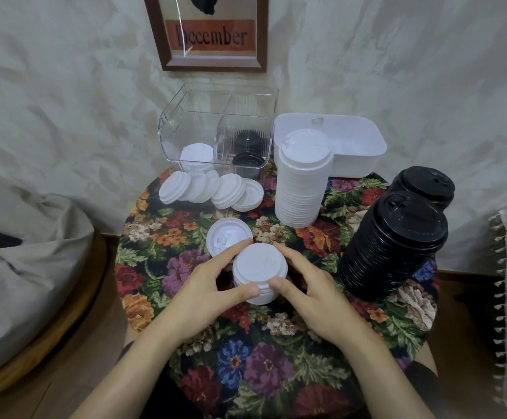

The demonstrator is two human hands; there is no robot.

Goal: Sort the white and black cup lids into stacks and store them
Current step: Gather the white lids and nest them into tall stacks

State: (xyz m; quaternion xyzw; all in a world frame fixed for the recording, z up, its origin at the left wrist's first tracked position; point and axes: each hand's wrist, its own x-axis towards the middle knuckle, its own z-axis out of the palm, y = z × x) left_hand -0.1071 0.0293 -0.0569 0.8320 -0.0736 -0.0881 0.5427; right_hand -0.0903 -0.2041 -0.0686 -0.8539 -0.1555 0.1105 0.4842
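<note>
Left hand (203, 293) and right hand (312, 293) grip a short white lid stack (259, 267), perhaps 4 deep, rims ribbed.

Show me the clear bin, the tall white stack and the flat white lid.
clear bin (185, 134): head view, front wall.
tall white stack (300, 195): head view, its side.
flat white lid (223, 234): head view, top face.

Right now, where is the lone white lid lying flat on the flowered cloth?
Head view, centre: the lone white lid lies just beyond the left hand, up-left of the small white stack it grips.
</note>
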